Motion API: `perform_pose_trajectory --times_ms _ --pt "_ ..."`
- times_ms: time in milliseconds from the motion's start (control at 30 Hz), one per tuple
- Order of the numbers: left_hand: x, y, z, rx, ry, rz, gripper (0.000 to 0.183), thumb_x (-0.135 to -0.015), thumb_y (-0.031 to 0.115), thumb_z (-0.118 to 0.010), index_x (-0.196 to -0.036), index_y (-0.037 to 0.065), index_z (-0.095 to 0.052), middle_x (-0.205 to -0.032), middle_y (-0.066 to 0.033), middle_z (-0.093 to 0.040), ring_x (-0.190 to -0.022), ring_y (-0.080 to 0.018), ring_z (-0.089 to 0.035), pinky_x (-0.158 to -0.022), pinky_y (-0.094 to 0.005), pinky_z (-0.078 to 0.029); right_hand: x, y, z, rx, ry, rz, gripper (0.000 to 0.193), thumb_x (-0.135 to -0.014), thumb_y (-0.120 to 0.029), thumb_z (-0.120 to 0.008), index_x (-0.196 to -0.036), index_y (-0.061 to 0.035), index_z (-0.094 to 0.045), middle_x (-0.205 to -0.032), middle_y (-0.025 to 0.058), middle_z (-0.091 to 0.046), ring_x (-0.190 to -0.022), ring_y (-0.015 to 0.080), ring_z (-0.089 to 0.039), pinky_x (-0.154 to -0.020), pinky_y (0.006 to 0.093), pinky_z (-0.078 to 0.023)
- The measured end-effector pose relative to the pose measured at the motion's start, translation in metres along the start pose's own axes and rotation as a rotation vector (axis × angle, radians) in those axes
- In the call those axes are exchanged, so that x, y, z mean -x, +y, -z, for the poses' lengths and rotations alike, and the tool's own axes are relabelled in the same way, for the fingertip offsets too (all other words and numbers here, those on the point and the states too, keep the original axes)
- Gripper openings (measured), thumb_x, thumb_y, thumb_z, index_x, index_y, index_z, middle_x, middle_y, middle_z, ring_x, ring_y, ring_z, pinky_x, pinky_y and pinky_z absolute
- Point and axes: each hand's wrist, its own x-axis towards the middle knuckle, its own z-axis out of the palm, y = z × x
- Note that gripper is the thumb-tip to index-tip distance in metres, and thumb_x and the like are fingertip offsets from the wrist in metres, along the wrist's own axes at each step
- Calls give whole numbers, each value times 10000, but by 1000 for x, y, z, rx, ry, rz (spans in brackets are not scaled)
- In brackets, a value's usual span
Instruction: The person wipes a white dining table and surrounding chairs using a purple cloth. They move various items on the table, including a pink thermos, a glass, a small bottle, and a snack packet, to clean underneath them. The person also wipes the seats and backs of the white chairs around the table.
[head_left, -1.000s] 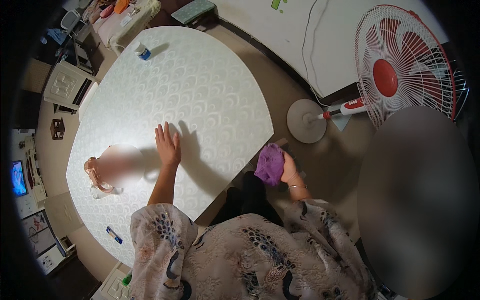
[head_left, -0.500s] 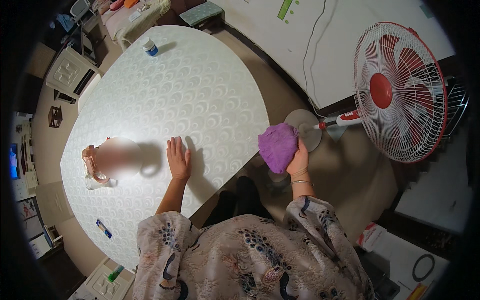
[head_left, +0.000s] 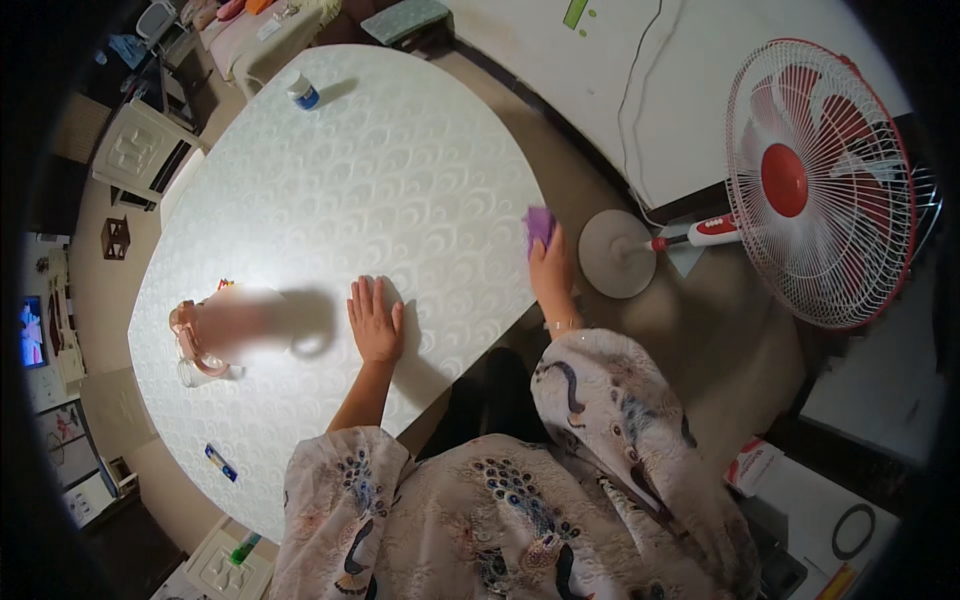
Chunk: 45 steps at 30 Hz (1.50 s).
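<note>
My right hand (head_left: 553,270) grips a purple cloth (head_left: 539,226) at the right edge of the white table (head_left: 400,180). The cloth looks bunched and is partly hidden by my fingers. Resting flat on the tabletop, my left hand (head_left: 376,322) has its fingers stretched out and holds nothing. To its left is a pinkish thing with a curved copper-coloured part (head_left: 190,335), largely blurred, so its kind cannot be made out. A clear glass jar (head_left: 200,374) lies beside it.
A white bottle with a blue label (head_left: 302,92) stands at the table's far end. Near its left edge lies a small blue-and-yellow packet (head_left: 221,462). A red-and-white standing fan (head_left: 785,180) is at the right, its round base (head_left: 610,262) on the floor. White chairs (head_left: 145,150) stand at the left.
My right hand has swung up and left with the purple cloth, from beyond the table's edge onto it; the cloth now looks more bunched. My left hand stays flat on the table.
</note>
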Motion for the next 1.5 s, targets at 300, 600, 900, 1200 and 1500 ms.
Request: perform_pose_trajectory --times_ms 300,600,900,1200,1500 --pt "-5 3 8 63 -11 -22 592 -914 319 -529 -1436 96 -361 -1514 -190 -271 -1414 -373 -211 -1138 -515 -161 22 -5 -5 248 11 -117 581 -927 -218 -539 -1405 20 -310 -1254 273 -502 -1074 416 -531 -901 493 -428" --pt "-69 -14 17 120 -86 5 607 -900 291 -550 -1436 78 -363 -1513 -190 -275 -1403 -387 -230 -1130 -521 -183 -203 -97 -96 207 -143 207 512 -936 -249 -524 -1377 -41 -366 -1210 241 -547 -1081 397 -555 -903 481 -450" --pt "-204 -35 21 26 -3 131 578 -903 295 -559 -1427 123 -389 -1507 -166 -300 -1408 -359 -236 -1144 -513 -171 -353 -181 -199 -40 -304 551 508 -906 -265 -580 -1317 -31 -394 -1203 249 -546 -1111 423 -534 -959 481 -417" --pt "-242 -78 25 35 86 237 658 -840 365 -614 -1418 125 -410 -1509 -173 -293 -1406 -375 -236 -1134 -522 -185 -357 -209 -218 147 -354 526 584 -919 -320 -532 -1412 -66 -349 -1162 264 -554 -1078 435 -533 -915 490 -440" --pt "-246 -77 29 71 34 251 693 -815 399 -619 -1415 119 -413 -1484 -202 -321 -1378 -408 -277 -1110 -544 -208 -427 -402 -373 285 -601 633 574 -898 -485 -465 -1399 -208 -416 -1257 199 -549 -1166 382 -523 -967 478 -417"
